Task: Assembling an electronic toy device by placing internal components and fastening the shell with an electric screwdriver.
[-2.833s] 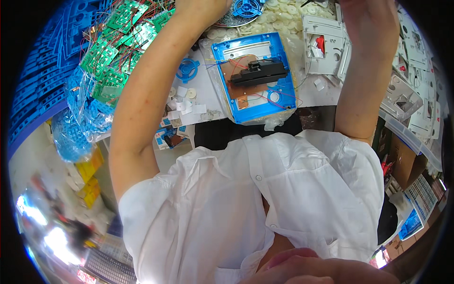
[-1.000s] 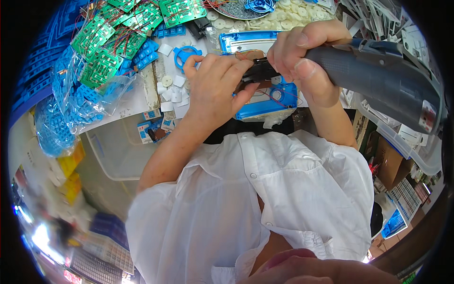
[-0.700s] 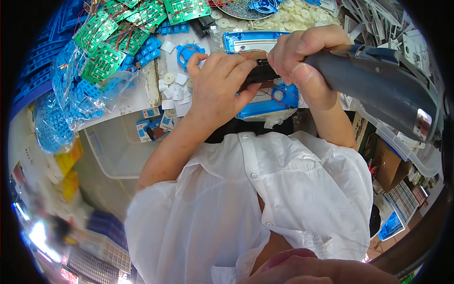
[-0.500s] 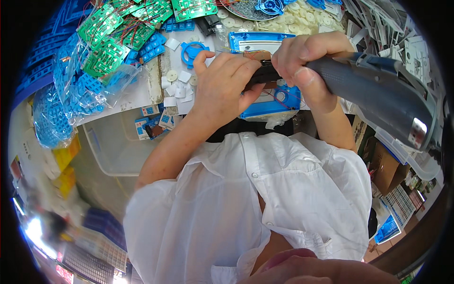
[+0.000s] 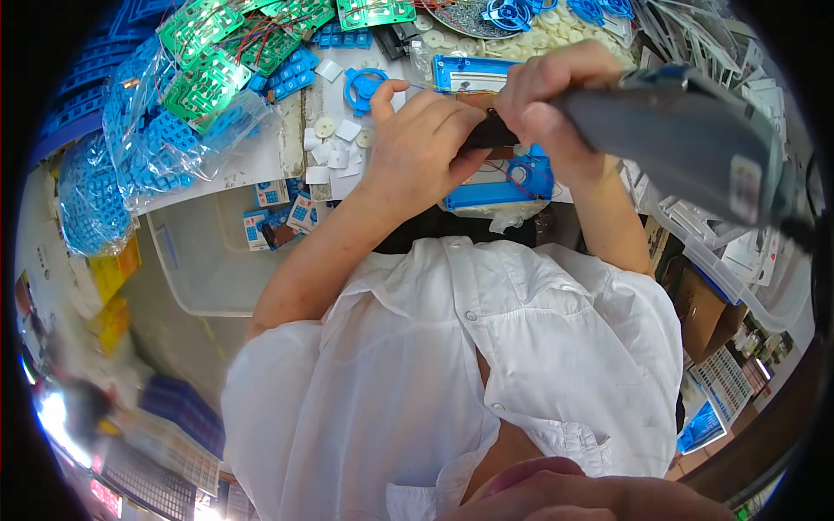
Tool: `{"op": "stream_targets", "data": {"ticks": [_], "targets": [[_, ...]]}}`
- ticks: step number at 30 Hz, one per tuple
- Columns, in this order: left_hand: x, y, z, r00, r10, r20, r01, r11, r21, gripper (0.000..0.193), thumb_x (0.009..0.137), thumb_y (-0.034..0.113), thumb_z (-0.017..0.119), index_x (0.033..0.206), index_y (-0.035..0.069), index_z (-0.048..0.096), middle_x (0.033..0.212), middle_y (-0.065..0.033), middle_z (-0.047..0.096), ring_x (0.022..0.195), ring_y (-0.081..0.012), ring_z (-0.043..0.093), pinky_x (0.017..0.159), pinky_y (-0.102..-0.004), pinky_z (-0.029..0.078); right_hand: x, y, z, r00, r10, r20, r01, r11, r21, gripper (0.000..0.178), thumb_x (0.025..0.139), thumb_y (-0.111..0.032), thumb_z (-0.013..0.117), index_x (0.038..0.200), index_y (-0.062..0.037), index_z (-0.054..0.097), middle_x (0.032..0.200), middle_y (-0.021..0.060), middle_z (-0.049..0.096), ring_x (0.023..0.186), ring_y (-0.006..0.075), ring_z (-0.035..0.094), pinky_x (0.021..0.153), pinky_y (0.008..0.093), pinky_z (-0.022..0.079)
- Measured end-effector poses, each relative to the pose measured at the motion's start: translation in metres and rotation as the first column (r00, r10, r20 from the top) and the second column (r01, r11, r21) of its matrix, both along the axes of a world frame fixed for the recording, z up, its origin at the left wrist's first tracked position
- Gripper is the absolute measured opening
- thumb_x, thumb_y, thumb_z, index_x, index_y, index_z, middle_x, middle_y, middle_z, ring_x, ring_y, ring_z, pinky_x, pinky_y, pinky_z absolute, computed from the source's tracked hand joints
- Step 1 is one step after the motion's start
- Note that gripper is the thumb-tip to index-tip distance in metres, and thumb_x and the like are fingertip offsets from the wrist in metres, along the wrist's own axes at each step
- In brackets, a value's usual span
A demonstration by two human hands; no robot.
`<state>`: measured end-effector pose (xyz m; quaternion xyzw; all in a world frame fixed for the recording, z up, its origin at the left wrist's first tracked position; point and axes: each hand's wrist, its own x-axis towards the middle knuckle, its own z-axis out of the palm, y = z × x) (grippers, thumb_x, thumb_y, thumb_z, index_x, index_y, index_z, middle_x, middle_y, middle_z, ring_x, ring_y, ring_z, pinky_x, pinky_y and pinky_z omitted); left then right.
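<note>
My right hand (image 5: 560, 108) is wrapped round a thick dark grey power screwdriver (image 5: 673, 139), blurred, its body reaching to the right. The tool's tip is hidden behind my fingers. A small black plastic part (image 5: 492, 133) sits between my left hand's (image 5: 415, 149) thumb and fingers, close to the right hand; the left forefinger points up. Under both hands lies a blue plastic housing (image 5: 482, 194) with thin red wires, partly covered. Just beyond is the edge of another blue frame (image 5: 469, 63) with a pale panel.
Green circuit boards (image 5: 204, 87) with red wires and bagged blue keypads (image 5: 169, 156) crowd the left. White caps (image 5: 337, 156), a blue ring (image 5: 363, 87) and cream discs (image 5: 565, 35) lie on the bench. A clear bin (image 5: 204, 269) sits below; white plastic parts (image 5: 738, 43) fill the right.
The screwdriver's rear end has swung upward and blurred, and my right hand has shifted slightly up. My left hand keeps its hold on the black part. The whole view has moved slightly.
</note>
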<state>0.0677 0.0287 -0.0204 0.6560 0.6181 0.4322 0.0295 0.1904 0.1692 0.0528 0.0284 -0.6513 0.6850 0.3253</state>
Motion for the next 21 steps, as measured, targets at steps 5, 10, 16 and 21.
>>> {"op": "stream_targets", "data": {"ticks": [5, 10, 16, 21], "targets": [[-0.002, 0.002, 0.009, 1.000, -0.020, 0.013, 0.021, 0.997, -0.076, 0.042, 0.074, 0.024, 0.082, 0.112, 0.012, 0.069, 0.109, -0.0032, 0.070, 0.105, -0.0244, 0.061, 0.101, -0.0478, 0.030, 0.014, 0.030, 0.030, 0.975, -0.139, -0.175, 0.132, 0.990, -0.052, 0.056, 0.089, -0.013, 0.074, 0.136, 0.0004, 0.046, 0.077, 0.0083, 0.058, 0.065, 0.0199, 0.059, 0.065, 0.0376, 0.053], [-0.009, 0.019, 0.014, 0.984, -0.045, 0.172, 0.059, 0.995, -0.078, 0.039, 0.080, 0.026, 0.078, 0.114, 0.010, 0.069, 0.110, -0.0071, 0.071, 0.105, -0.0273, 0.061, 0.101, -0.0457, 0.033, 0.039, 0.025, 0.065, 0.671, -0.725, -0.155, 0.726, 0.600, 0.336, 0.073, 0.085, -0.009, 0.076, 0.146, 0.0016, 0.037, 0.109, 0.0221, 0.062, 0.110, 0.0342, 0.061, 0.099, 0.0488, 0.052], [-0.016, 0.031, 0.017, 0.525, 0.112, 0.844, 0.232, 0.935, -0.268, 0.028, 0.099, 0.021, 0.067, 0.114, -0.003, 0.065, 0.104, -0.0126, 0.073, 0.091, -0.0178, 0.070, 0.088, -0.0337, 0.052, 0.055, 0.013, -0.002, 0.780, -0.624, -0.041, 0.274, 0.283, 0.919, 0.076, 0.072, 0.000, 0.082, 0.141, -0.0090, 0.053, 0.142, 0.0203, 0.053, 0.133, 0.0366, 0.050, 0.101, 0.0466, 0.049], [-0.020, 0.035, 0.007, 0.418, 0.011, 0.908, 0.235, 0.965, -0.120, 0.050, 0.100, 0.015, 0.066, 0.141, -0.004, 0.045, 0.100, -0.0119, 0.074, 0.093, -0.0162, 0.069, 0.086, -0.0299, 0.054, 0.042, 0.042, -0.037, 0.880, -0.467, 0.092, 0.149, 0.454, 0.879, 0.058, 0.071, -0.002, 0.080, 0.127, -0.0129, 0.069, 0.127, 0.0111, 0.066, 0.109, 0.0342, 0.064, 0.093, 0.0401, 0.054]]}}
